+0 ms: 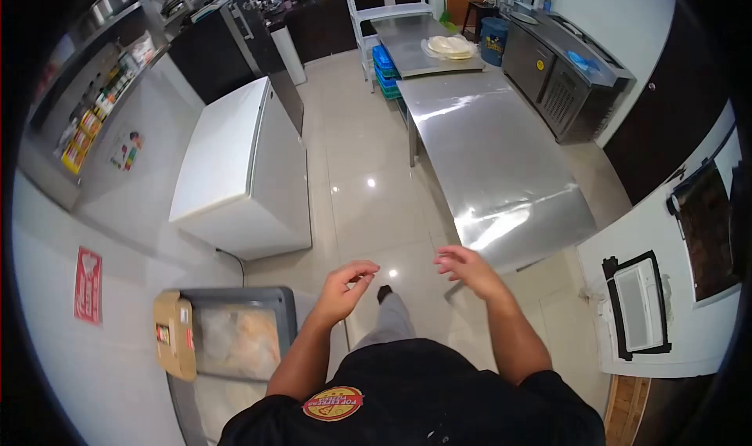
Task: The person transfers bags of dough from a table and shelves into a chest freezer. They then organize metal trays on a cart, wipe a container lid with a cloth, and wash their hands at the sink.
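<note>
The left hand (338,293) and right hand (475,275) are raised in front of the torso, apart from each other. The left fingers are loosely curved, with a narrow gap to the thumb; the right fingers are slightly bent and modestly spread. The fingers of both hands point inward, toward each other.

The steel bench (501,148) stands ahead of the right fingers and extends to their right. Its long axis runs away from them, with the far end angled toward the left. (In this view the right hand lies just beside the near left corner; contact cannot be determined.) Beyond the far end, a second bench (403,29) continues the line and carries a stack of pale flat discs (451,47).

The white chest (223,148) stands ahead and left of the left fingers, its long axis also running away from them. Behind and left of the same fingers is a grey-rimmed container (291,313) holding plastic bags (239,340).

Edges and clearance: the left edge of the steel bench and the right side of the white chest bound a strip of tiled floor (356,156), which extends forward from between the hands.
</note>
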The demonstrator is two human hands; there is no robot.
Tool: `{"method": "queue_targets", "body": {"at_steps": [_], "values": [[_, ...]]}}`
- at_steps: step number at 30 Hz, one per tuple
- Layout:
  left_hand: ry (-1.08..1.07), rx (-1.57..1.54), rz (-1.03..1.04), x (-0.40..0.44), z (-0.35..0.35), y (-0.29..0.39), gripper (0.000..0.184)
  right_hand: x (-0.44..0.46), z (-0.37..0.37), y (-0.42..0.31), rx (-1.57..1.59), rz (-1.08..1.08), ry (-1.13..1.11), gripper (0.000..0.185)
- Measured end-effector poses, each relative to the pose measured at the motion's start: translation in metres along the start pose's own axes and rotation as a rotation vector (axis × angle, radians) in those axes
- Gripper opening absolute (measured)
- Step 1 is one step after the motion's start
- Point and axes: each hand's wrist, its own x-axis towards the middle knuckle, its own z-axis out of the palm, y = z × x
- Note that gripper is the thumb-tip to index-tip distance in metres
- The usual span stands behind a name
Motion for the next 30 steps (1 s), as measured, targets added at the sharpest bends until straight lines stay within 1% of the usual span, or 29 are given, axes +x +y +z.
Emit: {"method": "queue_targets", "body": {"at_steps": [1,2,3,4,5,8,10,11,13,14,16,17,18,19,20,21,23,24,25,27,28,30], "values": [[-0.022,-0.027,-0.078,0.001,-0.004,-0.006,0.021,-0.002,-0.009,0.004,0.031,-0.011,0.066,0.041],[-0.044,-0.054,-0.145,0.012,-0.008,-0.007,0.020,-0.001,-0.016,0.002,0.042,-0.027,0.083,0.041],[-0.083,-0.139,-0.279,0.089,-0.061,-0.046,0.020,0.083,-0.018,-0.024,0.135,0.080,0.156,0.040],[-0.099,-0.118,-0.250,0.137,-0.089,-0.051,0.020,0.120,-0.023,-0.039,0.236,0.078,0.215,0.040],[-0.115,-0.122,-0.266,0.171,-0.097,-0.054,0.019,0.134,-0.032,-0.044,0.324,0.127,0.284,0.039],[-0.158,-0.086,-0.256,0.286,-0.130,-0.050,0.018,0.196,-0.053,-0.075,0.255,0.077,0.298,0.040],[-0.221,-0.113,-0.191,0.352,-0.135,-0.054,0.019,0.235,-0.066,-0.088,0.245,0.056,0.312,0.040],[-0.255,-0.126,-0.160,0.384,-0.137,-0.059,0.019,0.251,-0.075,-0.095,0.455,0.010,0.286,0.041],[-0.326,-0.111,-0.163,0.452,-0.143,-0.073,0.020,0.292,-0.104,-0.107,0.858,-0.107,0.214,0.043],[-0.373,-0.104,-0.175,0.485,-0.144,-0.084,0.020,0.317,-0.125,-0.103,0.865,-0.119,0.222,0.043],[-0.430,-0.086,-0.192,0.549,-0.151,-0.111,0.021,0.371,-0.169,-0.082,0.803,-0.174,0.375,0.048],[-0.386,0.007,-0.117,0.580,-0.155,-0.128,0.022,0.403,-0.187,-0.085,0.773,-0.197,0.451,0.050],[-0.347,0.100,-0.040,0.614,-0.158,-0.143,0.023,0.441,-0.207,-0.089,0.789,-0.200,0.461,0.050],[-0.321,0.191,0.034,0.655,-0.162,-0.155,0.024,0.483,-0.231,-0.097,0.799,-0.146,0.525,0.051],[-0.355,0.194,0.021,0.691,-0.163,-0.156,0.024,0.519,-0.252,-0.112,0.810,-0.080,0.591,0.052],[-0.374,0.204,-0.052,0.721,-0.167,-0.156,0.025,0.551,-0.270,-0.122,0.818,-0.001,0.654,0.054],[-0.384,0.232,-0.142,0.797,-0.176,-0.148,0.028,0.631,-0.318,-0.143,0.790,0.008,0.593,0.058],[-0.400,0.237,-0.140,0.833,-0.184,-0.146,0.028,0.665,-0.338,-0.166,0.697,-0.026,0.621,0.059],[-0.439,0.248,-0.065,0.871,-0.190,-0.144,0.029,0.700,-0.359,-0.191,0.597,-0.062,0.649,0.060],[-0.518,0.257,0.083,0.946,-0.197,-0.153,0.032,0.774,-0.396,-0.228,0.562,-0.092,0.781,0.064],[-0.539,0.247,0.092,0.981,-0.197,-0.163,0.032,0.809,-0.414,-0.245,0.601,-0.092,0.828,0.066],[-0.519,0.099,-0.029,1.051,-0.195,-0.196,0.035,0.876,-0.448,-0.256,0.651,-0.085,0.908,0.068]]}}
